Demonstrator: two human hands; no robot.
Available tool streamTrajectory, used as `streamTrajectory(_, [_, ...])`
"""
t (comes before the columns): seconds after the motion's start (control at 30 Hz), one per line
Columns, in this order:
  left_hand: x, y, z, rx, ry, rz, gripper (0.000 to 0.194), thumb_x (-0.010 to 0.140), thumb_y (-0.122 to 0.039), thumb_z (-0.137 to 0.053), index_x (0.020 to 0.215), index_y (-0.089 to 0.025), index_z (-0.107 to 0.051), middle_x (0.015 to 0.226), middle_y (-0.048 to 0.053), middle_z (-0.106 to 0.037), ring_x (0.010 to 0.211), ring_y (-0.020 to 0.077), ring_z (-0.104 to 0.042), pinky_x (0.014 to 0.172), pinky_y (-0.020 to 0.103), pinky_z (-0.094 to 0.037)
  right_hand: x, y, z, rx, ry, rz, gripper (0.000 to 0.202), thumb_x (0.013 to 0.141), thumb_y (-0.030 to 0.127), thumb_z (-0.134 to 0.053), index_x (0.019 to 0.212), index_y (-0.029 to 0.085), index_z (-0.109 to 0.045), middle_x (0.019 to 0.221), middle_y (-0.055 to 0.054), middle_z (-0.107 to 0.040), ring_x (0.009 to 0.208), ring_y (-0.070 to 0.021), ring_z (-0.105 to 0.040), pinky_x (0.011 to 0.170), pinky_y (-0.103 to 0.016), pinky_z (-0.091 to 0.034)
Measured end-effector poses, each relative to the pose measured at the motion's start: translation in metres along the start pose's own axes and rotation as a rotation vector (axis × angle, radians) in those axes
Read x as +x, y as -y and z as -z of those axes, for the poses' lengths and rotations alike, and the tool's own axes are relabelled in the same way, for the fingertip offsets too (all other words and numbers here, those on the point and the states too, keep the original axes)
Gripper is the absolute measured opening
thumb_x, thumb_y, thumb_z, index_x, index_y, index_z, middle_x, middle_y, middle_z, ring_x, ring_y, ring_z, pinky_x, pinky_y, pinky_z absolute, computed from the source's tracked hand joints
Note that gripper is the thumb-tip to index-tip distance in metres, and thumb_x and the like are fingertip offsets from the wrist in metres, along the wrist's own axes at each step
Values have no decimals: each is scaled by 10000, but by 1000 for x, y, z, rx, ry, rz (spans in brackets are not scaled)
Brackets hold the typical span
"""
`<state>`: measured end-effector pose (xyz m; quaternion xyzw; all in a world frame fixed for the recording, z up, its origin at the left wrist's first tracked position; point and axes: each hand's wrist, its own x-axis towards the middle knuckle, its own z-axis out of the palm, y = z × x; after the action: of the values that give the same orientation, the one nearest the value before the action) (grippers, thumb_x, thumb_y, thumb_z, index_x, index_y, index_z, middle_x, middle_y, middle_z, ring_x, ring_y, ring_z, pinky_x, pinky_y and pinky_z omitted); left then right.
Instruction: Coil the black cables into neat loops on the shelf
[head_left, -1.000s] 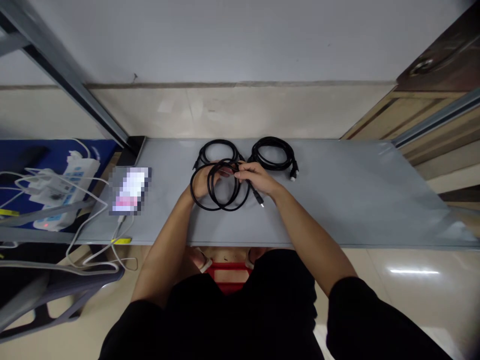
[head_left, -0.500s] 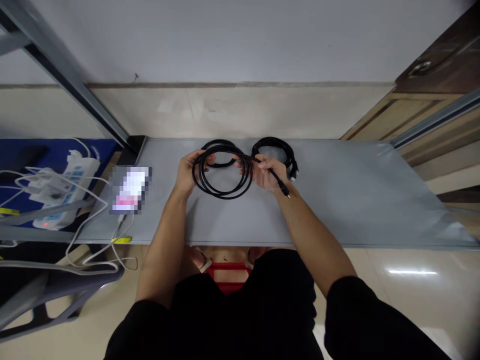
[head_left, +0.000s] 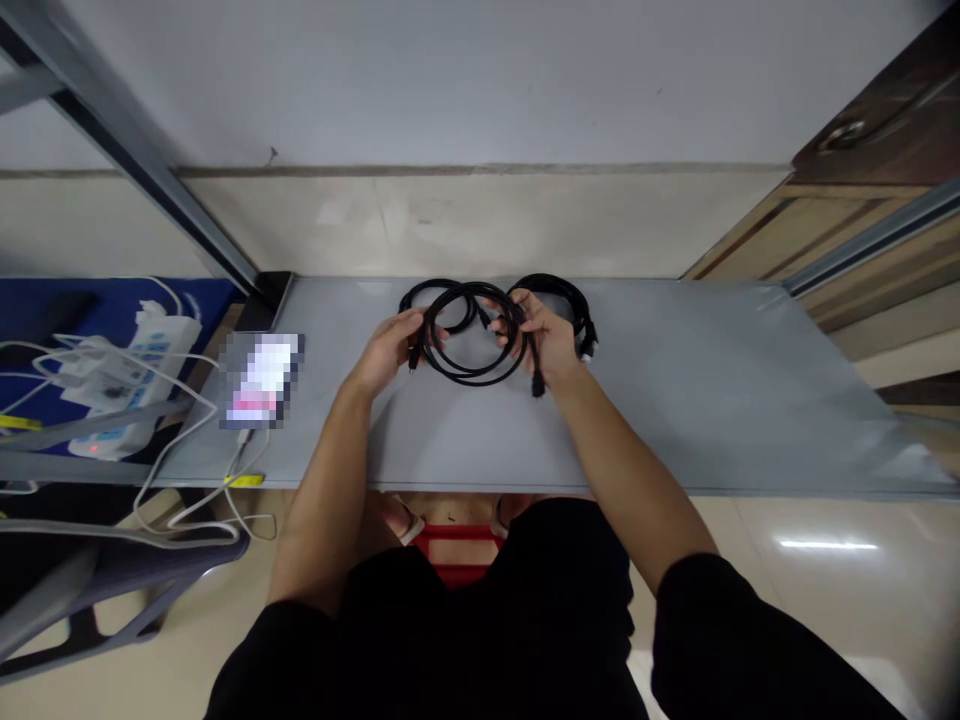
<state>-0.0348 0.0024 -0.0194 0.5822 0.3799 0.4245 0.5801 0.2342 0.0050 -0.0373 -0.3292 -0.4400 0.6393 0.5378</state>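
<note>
A coiled black cable (head_left: 472,380) is held up between my two hands, above the grey table. My left hand (head_left: 390,348) pinches the left side of the loops, where one connector end points down by the fingers. Fingers of my right hand (head_left: 544,335) are closed round the right side, and another connector (head_left: 538,383) hangs below them. Behind the held loops, a second black coil (head_left: 420,288) lies on the table. A third black coil (head_left: 579,303) rests just behind and right of my right hand.
On the grey table (head_left: 720,400), a phone with a blurred screen (head_left: 262,380) lies at the left, a white cable plugged into it. Further left are a white power strip (head_left: 161,345) and tangled white cables. A wall stands behind the table.
The held coil has shifted slightly right and turned. Its connector now hangs straight down below my right hand, and another connector shows by my left hand. My left hand has moved a little right.
</note>
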Motion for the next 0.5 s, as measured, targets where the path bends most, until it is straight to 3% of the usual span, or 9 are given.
streamTrajectory(0.1, [5, 14, -11, 240, -118, -100, 401, 966, -569, -713, 1125, -201, -719, 845, 44, -751, 736, 193, -684, 659, 302, -514, 2, -7, -5, -91, 10, -8, 523, 652, 305, -651, 1169, 304, -568, 1188, -70, -793, 856, -245, -718, 641, -371, -577])
streamTrajectory(0.23, [6, 29, -19, 450, -205, -127, 181, 1007, -377, -629, 1101, -229, -674, 765, -6, -683, 702, 195, -640, 745, 339, -550, 3, -15, -12, -141, 8, -52, 474, 755, 365, -690, 1222, 294, -645, 1167, -63, -800, 851, -229, -737, 689, -384, -625])
streamTrajectory(0.37, [6, 33, -13, 507, -291, -115, 64, 1008, -296, -607, 1035, -243, -629, 773, 1, -665, 741, 214, -665, 812, 364, -570, 7, -25, -16, -123, -95, -19, 398, 808, 457, -864, 1097, 290, -647, 1090, -25, -811, 951, -207, -785, 900, -409, -680])
streamTrajectory(0.5, [6, 34, -5, 470, -301, -119, 30, 1014, -267, -594, 1018, -243, -612, 815, 15, -673, 781, 226, -683, 848, 389, -580, 10, -34, -14, -196, -151, -1, 569, 759, 637, -950, 929, 277, -545, 1008, -25, -801, 980, -210, -800, 939, -408, -669])
